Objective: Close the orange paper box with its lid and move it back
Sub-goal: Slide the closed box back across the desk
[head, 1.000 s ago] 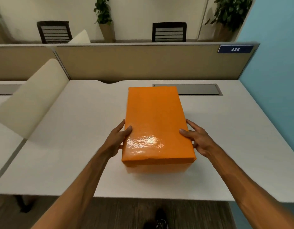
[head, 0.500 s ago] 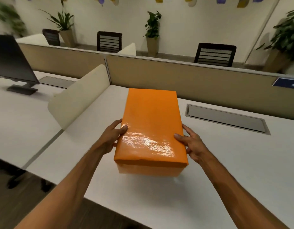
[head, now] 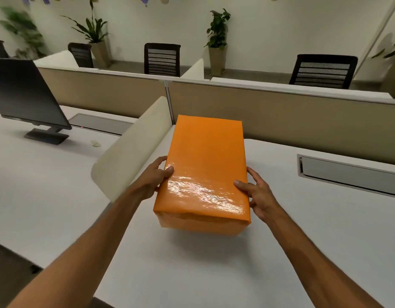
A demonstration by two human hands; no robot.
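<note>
At the far left a dark monitor (head: 25, 94) stands on the neighbouring white desk, its screen off and turned away toward the left. Next comes a cream rounded divider (head: 134, 150) that rises upright between the two desks. Just right of it the left hand (head: 155, 177) presses against the left long side of the orange box (head: 205, 165), with the thumb lying on the glossy lid (head: 205, 192) and the other fingers hidden down the side. The box is closed, its lid seated all the way down, and it sits in the middle of the white desk (head: 325, 230) with its long axis running away from the person, its far end close to the beige partition (head: 292, 121); whether its bottom touches the desk or is just raised I cannot tell. The right hand (head: 258, 196) clasps the opposite long side, thumb on top of the lid near the edge, fingers spread along the wall. Further right a grey cable tray (head: 347, 174) is set flush into the desk. Behind the partition stand black chairs and potted plants.
</note>
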